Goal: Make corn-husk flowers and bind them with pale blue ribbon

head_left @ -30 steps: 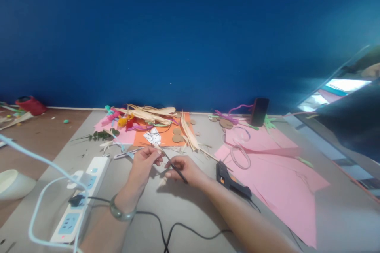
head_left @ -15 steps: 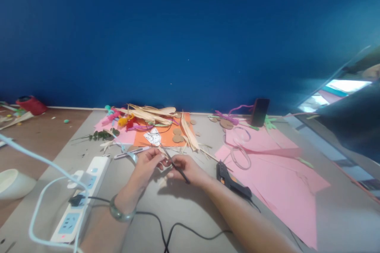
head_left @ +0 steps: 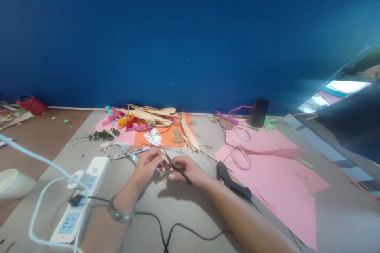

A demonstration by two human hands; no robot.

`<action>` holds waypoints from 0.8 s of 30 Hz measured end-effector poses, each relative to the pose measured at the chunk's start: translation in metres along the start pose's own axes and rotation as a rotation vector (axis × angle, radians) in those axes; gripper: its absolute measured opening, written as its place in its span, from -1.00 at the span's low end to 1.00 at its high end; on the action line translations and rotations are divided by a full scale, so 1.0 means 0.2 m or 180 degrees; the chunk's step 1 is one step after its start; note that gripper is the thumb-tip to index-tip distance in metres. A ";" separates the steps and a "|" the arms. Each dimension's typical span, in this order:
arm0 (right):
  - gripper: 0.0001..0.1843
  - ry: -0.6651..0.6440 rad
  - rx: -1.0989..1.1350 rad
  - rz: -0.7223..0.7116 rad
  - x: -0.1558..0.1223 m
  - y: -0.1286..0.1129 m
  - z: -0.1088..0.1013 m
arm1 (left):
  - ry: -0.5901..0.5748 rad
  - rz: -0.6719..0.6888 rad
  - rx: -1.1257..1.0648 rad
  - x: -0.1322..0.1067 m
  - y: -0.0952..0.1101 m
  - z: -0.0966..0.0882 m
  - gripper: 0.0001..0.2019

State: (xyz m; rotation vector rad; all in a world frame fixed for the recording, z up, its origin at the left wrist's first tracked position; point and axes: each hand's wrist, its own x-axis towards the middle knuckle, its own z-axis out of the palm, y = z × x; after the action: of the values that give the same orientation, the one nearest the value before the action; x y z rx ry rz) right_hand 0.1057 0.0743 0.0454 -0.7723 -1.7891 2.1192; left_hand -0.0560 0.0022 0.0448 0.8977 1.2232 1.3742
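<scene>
At the middle of the mat, my left hand and my right hand meet with fingers closed. A slender black tool, shaped like tweezers, lies slantwise in my right hand, its thin end up by the left fingertips. Between thumb and forefinger, my left hand pinches a small pale piece that looks like dried corn husk. Pale thin strands hang under the fingers, too blurred to make out. Just beyond the hands lies a white speckled paper piece on an orange sheet.
A black glue gun rests right of my hands, beside pink sheets. Left stands a white power strip with cords crossing the mat. Corn husks, a green sprig and a phone lie along the blue wall.
The black tool has tilted slightly, its rear end shifting a little right and down. Both hands stay in nearly the same place.
</scene>
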 end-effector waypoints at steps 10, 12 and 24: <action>-0.54 0.0081 -0.0028 0.0099 0.00 0.00 0.00 | -0.0027 0.0034 0.0064 0.00 -0.01 -0.01 -0.82; -0.52 0.0117 -0.0032 0.0139 0.00 -0.01 0.01 | -0.0023 0.0039 0.0058 0.00 -0.02 -0.01 -0.82; -0.48 0.0114 -0.0107 0.0171 0.00 0.01 0.00 | -0.0027 -0.0007 0.0008 0.00 -0.02 -0.01 -0.81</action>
State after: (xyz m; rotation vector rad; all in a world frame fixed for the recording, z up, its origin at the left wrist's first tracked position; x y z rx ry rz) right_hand 0.1056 0.0741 0.0428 -0.8705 -1.8094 2.1000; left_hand -0.0561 0.0018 0.0406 0.9027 1.2193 1.3662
